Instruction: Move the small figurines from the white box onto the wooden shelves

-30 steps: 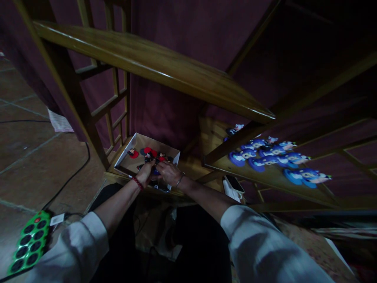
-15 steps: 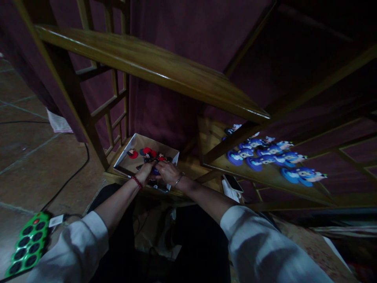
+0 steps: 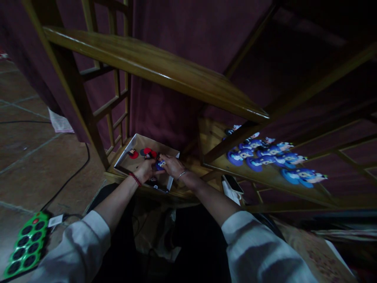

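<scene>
A shallow white cardboard box (image 3: 125,162) sits on the low wooden shelf, and both my hands work over it. Between them is a small blue figurine (image 3: 160,164), its details blurred in the dim light. My left hand (image 3: 145,171), with a red bead bracelet at the wrist, is closed at its left side, one finger stretched beneath it. My right hand (image 3: 173,166) has its fingers closed on the figurine's upper right side. In the box lie a red-based figurine (image 3: 132,153) at the left and several red and black pieces (image 3: 149,153) behind my hands.
A wooden bar (image 3: 156,70) crosses above the box. To the right, several blue figurines (image 3: 265,160) stand on a wooden shelf (image 3: 210,133). A phone (image 3: 233,184) lies at that shelf's near edge. On the floor at left is a green device with black round pads (image 3: 28,243), with a cable.
My hands have drawn slightly apart, the right one shifting up and right. The blue figurine between them shows more clearly, and so does a dark piece at the box's near side.
</scene>
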A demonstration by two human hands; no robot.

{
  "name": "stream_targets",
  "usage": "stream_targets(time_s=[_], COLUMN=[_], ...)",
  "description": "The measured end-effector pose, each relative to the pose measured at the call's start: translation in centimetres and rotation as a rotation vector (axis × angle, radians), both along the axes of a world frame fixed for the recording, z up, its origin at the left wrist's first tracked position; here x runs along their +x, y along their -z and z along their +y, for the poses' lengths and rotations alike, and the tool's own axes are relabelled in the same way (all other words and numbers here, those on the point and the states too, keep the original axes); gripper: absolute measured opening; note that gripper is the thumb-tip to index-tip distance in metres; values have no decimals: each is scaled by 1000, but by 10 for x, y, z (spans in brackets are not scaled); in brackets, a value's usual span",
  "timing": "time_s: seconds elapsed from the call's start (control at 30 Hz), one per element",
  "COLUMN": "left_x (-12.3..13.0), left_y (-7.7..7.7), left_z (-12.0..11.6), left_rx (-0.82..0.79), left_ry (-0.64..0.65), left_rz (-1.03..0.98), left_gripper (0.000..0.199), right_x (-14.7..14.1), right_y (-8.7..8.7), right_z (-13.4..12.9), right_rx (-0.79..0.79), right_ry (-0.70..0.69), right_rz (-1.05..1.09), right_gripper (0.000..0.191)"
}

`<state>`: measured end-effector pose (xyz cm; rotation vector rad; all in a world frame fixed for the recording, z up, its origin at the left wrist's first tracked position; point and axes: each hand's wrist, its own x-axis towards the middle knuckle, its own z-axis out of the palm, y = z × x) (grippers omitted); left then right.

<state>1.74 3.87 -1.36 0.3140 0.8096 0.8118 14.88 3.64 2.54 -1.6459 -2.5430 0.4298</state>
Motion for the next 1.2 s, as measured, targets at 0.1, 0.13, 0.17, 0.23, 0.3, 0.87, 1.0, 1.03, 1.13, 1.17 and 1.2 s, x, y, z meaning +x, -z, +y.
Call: stream_targets(time_s=[0.1, 0.13, 0.17, 0.23, 0.3, 0.87, 1.0, 1.03, 1.13, 1.17, 1.2], left_x=[-7, -9, -12, -16, -19, -23, -24, -24, -25, -25, -25], left_y=[-1, -3, -4, -6, -8, -2, 0, 1, 2, 2, 1], left_z=[1, 1, 1, 0, -2, -4, -4, -4, -4, -4, -4], left_rx=[-2, 4, 17, 68, 136, 268, 282, 284, 271, 265, 260], left_ry=[41, 60, 79, 101, 89, 106, 133, 134, 136, 134, 134], left_rz=[-97, -125, -152, -203, -237, -278, -287, -292, -300, -301, -303], left_gripper=[19, 19, 19, 20, 22, 11, 11, 11, 10, 9, 9], right_x=[1, 1, 1, 2, 3, 1, 0, 1, 1, 1, 2], right_y=[-9, -11, -14, -19, -23, -34, -35, -35, -34, -33, -33], right_z=[2, 3, 5, 7, 8, 2, 2, 2, 2, 2, 2], right_rx=[5, 13, 23, 44, 60, 111, 101, 103, 109, 112, 118], right_ry=[32, 32, 28, 20, 12, 96, 118, 118, 122, 120, 113], right_rz=[76, 98, 116, 139, 148, 208, 216, 224, 247, 252, 255], right_gripper=[21, 21, 21, 20, 21, 26, 20, 19, 19, 19, 18])
